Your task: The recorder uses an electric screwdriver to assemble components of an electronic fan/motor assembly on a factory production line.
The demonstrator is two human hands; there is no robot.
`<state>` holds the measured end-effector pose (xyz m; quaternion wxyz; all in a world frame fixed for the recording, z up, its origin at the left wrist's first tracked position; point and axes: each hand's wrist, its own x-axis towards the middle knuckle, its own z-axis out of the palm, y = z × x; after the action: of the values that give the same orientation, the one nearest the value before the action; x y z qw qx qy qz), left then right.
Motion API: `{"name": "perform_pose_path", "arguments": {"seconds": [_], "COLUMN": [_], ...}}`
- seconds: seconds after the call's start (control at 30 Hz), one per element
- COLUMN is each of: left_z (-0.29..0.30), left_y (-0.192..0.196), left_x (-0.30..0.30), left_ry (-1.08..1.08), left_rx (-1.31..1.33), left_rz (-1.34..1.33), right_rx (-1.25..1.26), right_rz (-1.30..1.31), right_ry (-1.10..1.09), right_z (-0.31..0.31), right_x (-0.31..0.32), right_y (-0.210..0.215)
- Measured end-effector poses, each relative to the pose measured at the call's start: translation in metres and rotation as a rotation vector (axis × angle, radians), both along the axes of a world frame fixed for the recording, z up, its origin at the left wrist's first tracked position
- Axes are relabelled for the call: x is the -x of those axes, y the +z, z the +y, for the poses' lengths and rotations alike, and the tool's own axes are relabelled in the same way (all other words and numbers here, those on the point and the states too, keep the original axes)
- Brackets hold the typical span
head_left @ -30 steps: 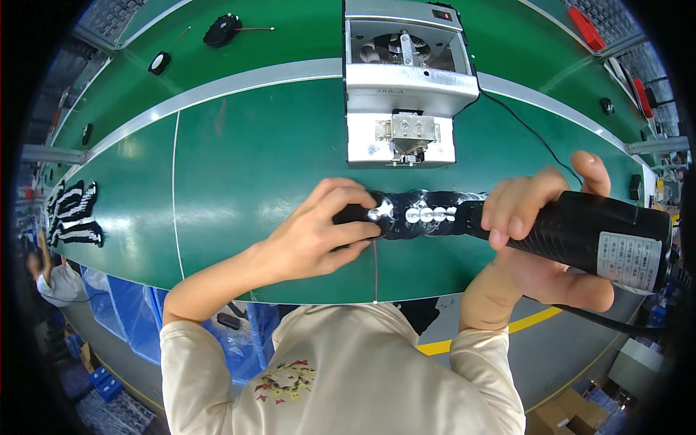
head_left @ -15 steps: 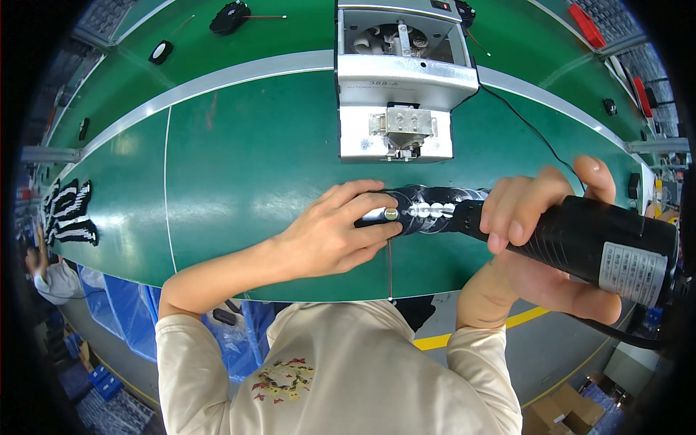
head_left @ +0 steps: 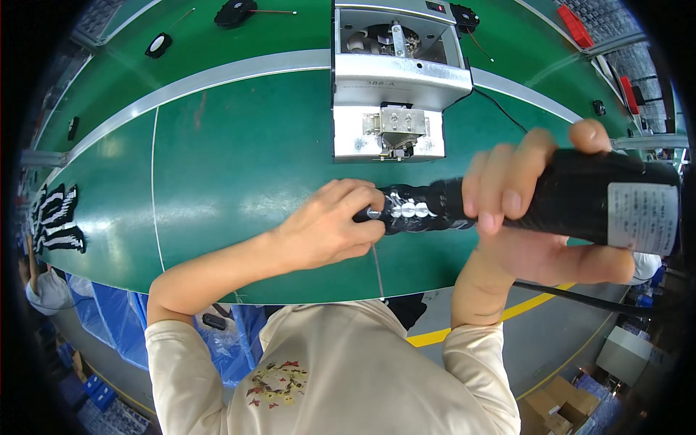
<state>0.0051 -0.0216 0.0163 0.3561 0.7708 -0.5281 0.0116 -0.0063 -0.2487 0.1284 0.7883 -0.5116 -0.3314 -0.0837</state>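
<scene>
My right hand (head_left: 507, 196) is wrapped around a thick black electric screwdriver (head_left: 580, 192), lying almost level with its labelled rear end to the right. Its narrow, shiny black front (head_left: 413, 206) carries a row of bright spots and reaches my left fingertips. My left hand (head_left: 333, 221) is closed around that tip and a small black part, mostly hidden under the fingers. From beneath this hand a thin wire (head_left: 378, 272) runs to the near table edge. Motion blurs my right fingers, and where tip and part meet cannot be made out.
A silver box-shaped machine (head_left: 391, 94) stands beyond my hands on the green table (head_left: 217, 167). Black round parts with wires (head_left: 235, 13) lie on the far surface. Dark striped pieces (head_left: 58, 221) are heaped at the left end. A black cord (head_left: 580, 297) trails right.
The screwdriver's rear end has risen and swung slightly away from me. My left fingers have closed in more around the front tip. The whole view has shifted slightly.
</scene>
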Motion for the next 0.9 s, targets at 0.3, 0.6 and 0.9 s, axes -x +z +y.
{"name": "perform_pose_path", "arguments": {"seconds": [0.3,0.6,0.9], "left_z": [0.023,0.026,0.028], "left_y": [0.000,-0.009,-0.013], "left_x": [-0.006,-0.004,-0.004], "left_ry": [0.002,0.035,0.037], "left_rx": [0.052,0.091,0.127], "left_rz": [0.000,0.007,0.011], "right_rx": [0.093,-0.004,0.066], "right_rz": [-0.172,0.109,0.064], "right_ry": [-0.158,-0.047,-0.077], "right_z": [0.035,0.034,0.047], "right_x": [-0.045,-0.054,0.001], "right_y": [0.015,0.004,-0.006]}}
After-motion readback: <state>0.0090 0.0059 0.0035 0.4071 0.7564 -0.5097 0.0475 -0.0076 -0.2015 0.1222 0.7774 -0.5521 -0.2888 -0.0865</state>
